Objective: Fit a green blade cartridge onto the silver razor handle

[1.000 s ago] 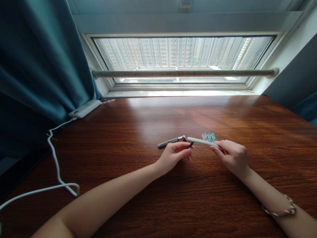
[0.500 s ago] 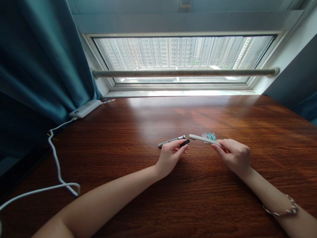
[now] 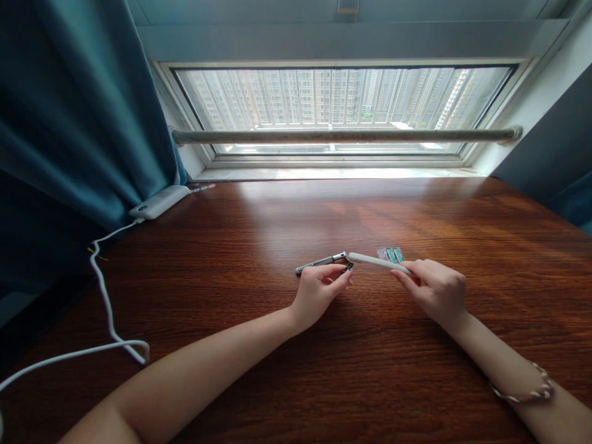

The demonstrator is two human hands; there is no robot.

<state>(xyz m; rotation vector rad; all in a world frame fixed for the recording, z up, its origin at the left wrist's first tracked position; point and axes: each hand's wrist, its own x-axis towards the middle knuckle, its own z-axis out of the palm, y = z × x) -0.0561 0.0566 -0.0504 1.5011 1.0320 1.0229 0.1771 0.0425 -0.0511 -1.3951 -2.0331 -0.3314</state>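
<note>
My left hand (image 3: 319,291) is closed, thumb and fingers pinching a small black razor cartridge (image 3: 346,267). In my right hand (image 3: 435,288) is a pale toothbrush (image 3: 374,261), gripped by its handle with the bristles facing down. The brush head lies at the cartridge's upper edge; whether the bristles touch it is hard to tell. Just behind my left fingers a silver and black razor handle (image 3: 320,263) rests on the table. A clear pack with green-striped razor cartridges (image 3: 394,254) lies behind the toothbrush, partly covered by it.
The brown wooden table (image 3: 277,216) runs up to the window sill. A white power bank (image 3: 161,202) sits at the back left, with a white cable (image 3: 107,302) trailing forward. A blue curtain (image 3: 83,111) hangs at the left, and a metal rail (image 3: 342,136) crosses the window.
The toothbrush has shifted a little left, bringing its head to the razor cartridge. The cartridge has turned slightly in my left fingers. Razor handle and pack have stayed put.
</note>
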